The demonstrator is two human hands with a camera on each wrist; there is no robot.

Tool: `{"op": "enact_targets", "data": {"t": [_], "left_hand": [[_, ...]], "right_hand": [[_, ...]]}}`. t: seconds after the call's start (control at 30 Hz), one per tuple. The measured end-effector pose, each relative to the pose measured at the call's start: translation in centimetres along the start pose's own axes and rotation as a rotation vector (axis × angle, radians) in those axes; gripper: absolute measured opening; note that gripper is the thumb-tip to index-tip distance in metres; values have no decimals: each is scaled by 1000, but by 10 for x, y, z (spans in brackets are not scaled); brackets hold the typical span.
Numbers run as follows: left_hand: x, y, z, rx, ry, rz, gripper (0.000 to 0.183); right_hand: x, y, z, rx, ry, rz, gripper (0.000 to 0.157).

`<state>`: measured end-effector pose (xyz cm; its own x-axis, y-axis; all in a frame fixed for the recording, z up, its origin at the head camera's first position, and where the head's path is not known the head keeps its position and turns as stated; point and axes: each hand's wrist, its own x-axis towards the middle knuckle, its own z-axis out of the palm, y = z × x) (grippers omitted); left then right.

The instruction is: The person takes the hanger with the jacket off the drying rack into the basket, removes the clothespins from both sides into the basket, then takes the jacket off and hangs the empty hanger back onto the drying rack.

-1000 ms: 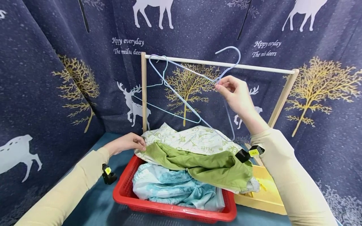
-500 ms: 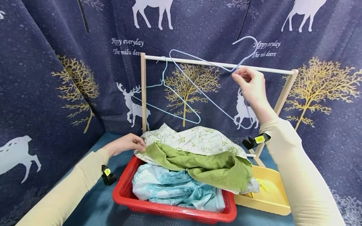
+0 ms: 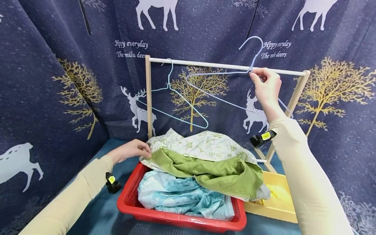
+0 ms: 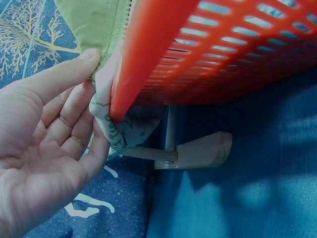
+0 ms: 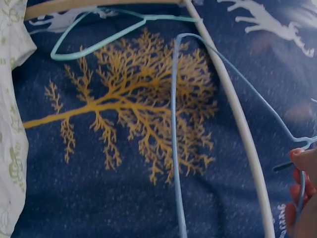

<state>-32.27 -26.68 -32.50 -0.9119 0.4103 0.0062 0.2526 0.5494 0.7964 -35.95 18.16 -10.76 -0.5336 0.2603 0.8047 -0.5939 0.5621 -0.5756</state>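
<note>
In the head view, over the last second the right hand [image 3: 268, 83] has moved rightward and up, turning the lavender-blue wire hanger [image 3: 218, 73] from a steep tilt to nearly level; its hook stands upright above the white rack rail [image 3: 202, 63], well apart from the teal wire hanger [image 3: 169, 85] it overlapped in view, though whether it touches the rail cannot be told. The left hand [image 3: 136, 150] has stayed by the green-and-white zip jacket [image 3: 229, 169], which lies, with no hanger in it, across the red plastic basket [image 3: 176, 216], partly over a crumpled blue garment [image 3: 185, 192], its right end overhanging a yellow tray [image 3: 271, 215]. In the left wrist view, that hand pinches the jacket's edge beside the basket rim, the other fingers loosely bent; a wooden rack foot [image 4: 203, 151] shows beyond. In the right wrist view, partly cut off, the right thumb and fingers close round the hanger's neck; the rail runs between the hand and the teal hanger's body.
</note>
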Motion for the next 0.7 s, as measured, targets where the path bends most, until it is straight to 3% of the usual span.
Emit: {"op": "enact_targets", "data": {"t": [0.3,0.7], "left_hand": [[1,-1,0,-11,6,-6,21],[1,-2,1,-11,6,3,20]], "right_hand": [[11,17,1,-163,76,3,12],[10,36,2,-301,34,-7,22]]}}
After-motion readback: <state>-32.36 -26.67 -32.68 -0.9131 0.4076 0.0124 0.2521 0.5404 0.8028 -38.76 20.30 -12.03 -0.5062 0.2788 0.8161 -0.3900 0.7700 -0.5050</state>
